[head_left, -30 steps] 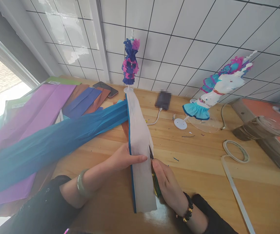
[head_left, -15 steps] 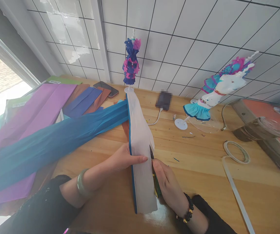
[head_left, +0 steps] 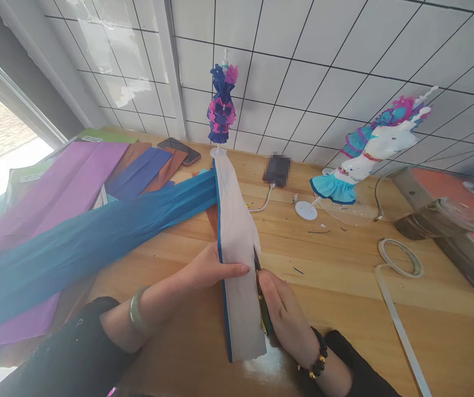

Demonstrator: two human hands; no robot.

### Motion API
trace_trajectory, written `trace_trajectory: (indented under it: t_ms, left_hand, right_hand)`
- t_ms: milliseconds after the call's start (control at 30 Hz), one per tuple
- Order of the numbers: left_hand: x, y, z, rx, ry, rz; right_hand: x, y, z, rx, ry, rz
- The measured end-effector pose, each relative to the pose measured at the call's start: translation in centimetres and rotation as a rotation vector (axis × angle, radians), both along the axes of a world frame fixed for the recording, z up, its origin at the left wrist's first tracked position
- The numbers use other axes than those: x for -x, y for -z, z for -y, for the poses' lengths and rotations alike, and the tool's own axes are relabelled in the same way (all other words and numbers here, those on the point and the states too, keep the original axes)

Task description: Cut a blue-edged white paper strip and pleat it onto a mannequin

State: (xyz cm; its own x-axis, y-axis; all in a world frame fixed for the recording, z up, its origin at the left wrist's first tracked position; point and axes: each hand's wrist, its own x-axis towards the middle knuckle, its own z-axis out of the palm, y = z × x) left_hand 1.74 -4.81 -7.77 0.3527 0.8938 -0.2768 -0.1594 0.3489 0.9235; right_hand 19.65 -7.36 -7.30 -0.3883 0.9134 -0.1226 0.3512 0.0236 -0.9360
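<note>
A long white paper strip (head_left: 237, 231) with a blue edge runs away from me along the wooden table (head_left: 336, 275). My left hand (head_left: 208, 268) presses on it, fingers flat and stretched across the strip. My right hand (head_left: 283, 315) is closed round a green-handled cutter (head_left: 263, 306), its dark blade tip at the strip's right edge. Folded blue crepe paper (head_left: 96, 237) spreads to the left from under the strip.
Purple, blue and brown paper sheets (head_left: 55, 187) lie at the left. Against the tiled wall a small dress form (head_left: 220, 110) stands beside a phone (head_left: 179, 150); another dressed form (head_left: 369, 149) leans at the right. A blurred dark object (head_left: 276, 170) with a cable, white tape (head_left: 398, 264) and a tape roll (head_left: 439, 218) lie to the right.
Almost nothing differs; both hands stay put on the strip and the cutter, and the strip's near end has shifted only slightly.
</note>
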Motion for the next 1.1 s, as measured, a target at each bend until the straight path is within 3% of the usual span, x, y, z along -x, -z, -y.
trace_trajectory:
  t_ms: [533,1100]
  left_hand:
    - [0.13,0.24,0.07,-0.077,0.052,-0.006]
    - [0.12,0.02,-0.01,-0.033,0.044,-0.027]
  right_hand:
    - [-0.03,0.09,0.18,-0.002,-0.011,-0.006]
    - [-0.13,0.31,0.11,-0.013,-0.011,0.006]
